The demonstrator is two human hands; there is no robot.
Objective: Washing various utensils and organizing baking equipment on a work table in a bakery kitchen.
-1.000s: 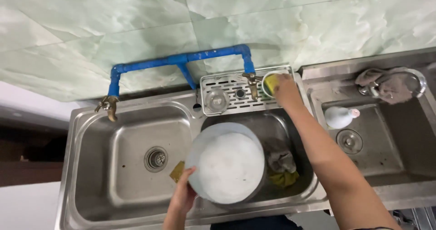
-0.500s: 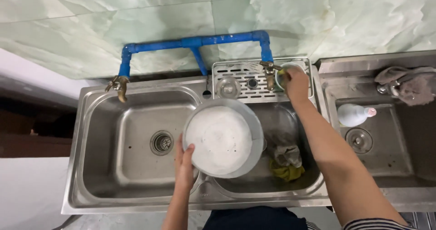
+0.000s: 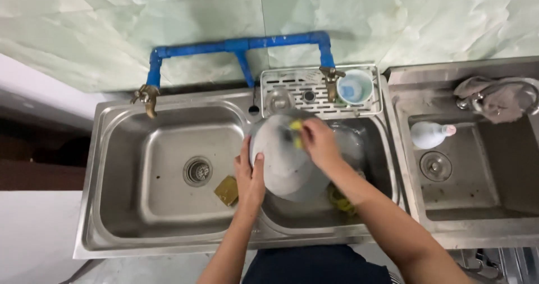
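Clearly the washing is under way rather than finished: the left hand (image 3: 250,177) is gripping the rim of a large round white plate (image 3: 281,157), fingers curled around its edge with the thumb lying on its face, and is holding it tilted over the right basin of a stainless steel double sink (image 3: 112,205). The right hand (image 3: 319,143) is closing around a small yellow scrubbing sponge (image 3: 295,132) and pressing it against the upper part of the plate; motion blur is hiding how tightly the fingers are wrapping it. Judging from this, the plate is only being scrubbed now, with no water showing from either brass tap (image 3: 147,97), so rinsing and putting away look to be left. Beneath the plate, the right basin is holding something glassy and a yellow-green cloth (image 3: 339,200), both partly hidden. The left basin is holding only a brownish square scouring pad (image 3: 227,189) lying near its round drain (image 3: 197,170). Behind the basins, a perforated metal tray (image 3: 306,93) is carrying a pale blue cup (image 3: 355,87) and a small metal cup. To the right, a separate steel sink (image 3: 477,222) is containing a white bottle with a red cap (image 3: 429,134) lying on its side, and a grey rag (image 3: 494,96) is draping over its tap.
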